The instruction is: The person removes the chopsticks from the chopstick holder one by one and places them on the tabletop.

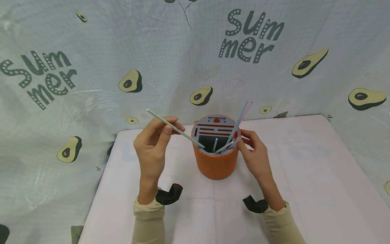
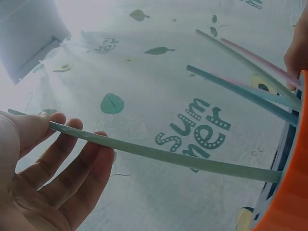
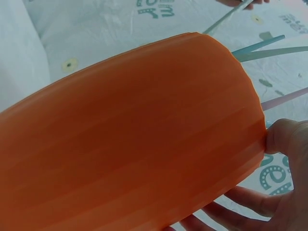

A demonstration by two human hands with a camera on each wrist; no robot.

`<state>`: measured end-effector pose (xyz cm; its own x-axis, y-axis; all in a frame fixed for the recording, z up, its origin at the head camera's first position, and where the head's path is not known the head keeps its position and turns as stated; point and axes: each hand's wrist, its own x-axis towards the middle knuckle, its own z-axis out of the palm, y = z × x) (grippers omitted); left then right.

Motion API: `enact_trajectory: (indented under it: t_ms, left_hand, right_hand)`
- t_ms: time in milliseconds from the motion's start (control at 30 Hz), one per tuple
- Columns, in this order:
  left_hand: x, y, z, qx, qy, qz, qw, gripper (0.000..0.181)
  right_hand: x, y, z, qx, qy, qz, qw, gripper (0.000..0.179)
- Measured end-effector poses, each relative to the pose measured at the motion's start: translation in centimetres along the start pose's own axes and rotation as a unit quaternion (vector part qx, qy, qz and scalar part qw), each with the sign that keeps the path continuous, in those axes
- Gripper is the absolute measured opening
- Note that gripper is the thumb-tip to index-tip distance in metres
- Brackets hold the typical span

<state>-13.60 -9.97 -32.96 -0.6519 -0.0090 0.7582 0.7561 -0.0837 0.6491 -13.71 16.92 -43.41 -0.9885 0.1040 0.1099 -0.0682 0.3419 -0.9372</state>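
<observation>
Head view: orange container (image 1: 216,165) stands between the hands (image 1: 153,145) (image 1: 256,156).

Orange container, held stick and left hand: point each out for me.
Orange container (image 1: 217,166): head view, on its front outer wall.
Held stick (image 2: 192,162): left wrist view, on its shaft.
Left hand (image 1: 152,145): head view, on the hand's middle.
</observation>
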Motion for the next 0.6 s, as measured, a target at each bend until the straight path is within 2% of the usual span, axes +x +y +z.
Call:
enact_trajectory:
  t_ms: [167,333,467,600]
  left_hand:
    - [0.6,1.1,-0.4,-0.006,0.020,0.019,0.9996,0.017]
    - [1.1,2.1,-0.9,-0.010,0.066,0.026,0.9974,0.018]
    - [1.3,2.4,-1.7,-0.007,0.107,0.017,0.9941,0.017]
    - [1.1,2.3,-2.7,0.007,0.114,-0.004,0.9934,0.017]
  right_hand:
    - [0.1,0.1,0.1,0.002,-0.002,0.004,1.0000,0.049]
    - [0.1,0.1,0.1,0.008,-0.005,0.008,0.9999,0.051]
    - [0.1,0.2,0.1,0.002,-0.005,0.010,0.9999,0.050]
    - [0.0,0.2,0.1,0.004,-0.005,0.008,0.9999,0.050]
